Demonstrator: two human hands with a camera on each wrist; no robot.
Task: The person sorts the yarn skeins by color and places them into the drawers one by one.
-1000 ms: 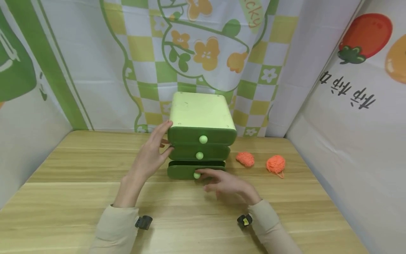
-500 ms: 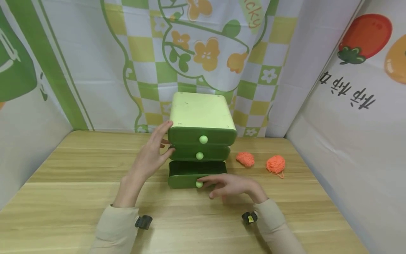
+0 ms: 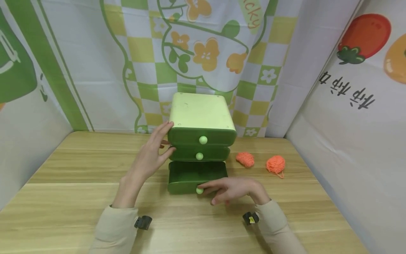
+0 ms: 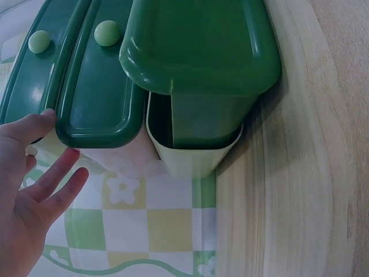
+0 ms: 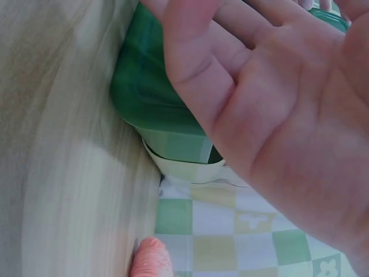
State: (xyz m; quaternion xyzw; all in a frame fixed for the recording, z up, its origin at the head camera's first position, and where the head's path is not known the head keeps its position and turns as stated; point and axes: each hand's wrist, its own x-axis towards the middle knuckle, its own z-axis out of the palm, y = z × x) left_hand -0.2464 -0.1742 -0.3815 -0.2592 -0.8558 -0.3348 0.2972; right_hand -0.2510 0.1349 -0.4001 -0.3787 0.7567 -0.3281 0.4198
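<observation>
A small three-drawer cabinet (image 3: pixel 201 111), pale green with dark green fronts, stands on the table. Its bottom drawer (image 3: pixel 181 187) is pulled well out, and no contents show in the part I can see. My right hand (image 3: pixel 234 188) has its fingers hooked at that drawer's round light green knob (image 3: pixel 199 191), with the thumb lower and apart. My left hand (image 3: pixel 144 162) rests against the cabinet's left side, fingers extended; in the left wrist view its thumb touches the front edge of an upper drawer. The top drawer (image 3: pixel 185 136) and middle drawer (image 3: pixel 184 153) are closed.
Two orange yarn balls lie right of the cabinet: a nearer-in yarn ball (image 3: pixel 245 159) and a farther-right yarn ball (image 3: pixel 275 164) with a loose strand. A patterned curtain (image 3: pixel 146 70) hangs behind the wooden table (image 3: pixel 79 190). White printed sheets flank both sides.
The bottom drawer has slid out toward me from a narrow gap, its inside now showing. My right hand has moved toward me with the knob. The left hand has stayed in place.
</observation>
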